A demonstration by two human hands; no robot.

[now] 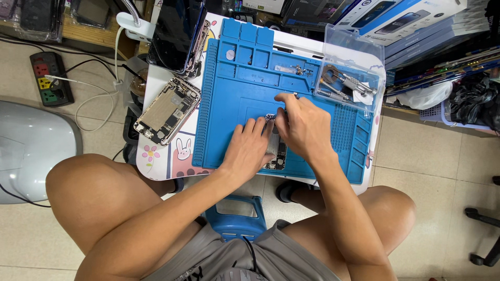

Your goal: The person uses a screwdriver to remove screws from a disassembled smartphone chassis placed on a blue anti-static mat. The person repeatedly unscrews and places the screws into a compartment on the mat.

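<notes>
From the head camera, the blue mat (229, 104) has bare room toward 9 o'clock; a clear box (350, 78) crowds 2 o'clock. The opened phone (276, 151) lies mid-mat, long axis 12 to 6. The left hand (249, 148) presses its 9 o'clock side; the right hand (304, 127) pinches its top end.

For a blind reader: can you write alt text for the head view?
Both hands, left hand and right hand, work on an opened phone lying on a blue repair mat. Another opened phone body lies to the left; a clear tool box sits on the right.
</notes>
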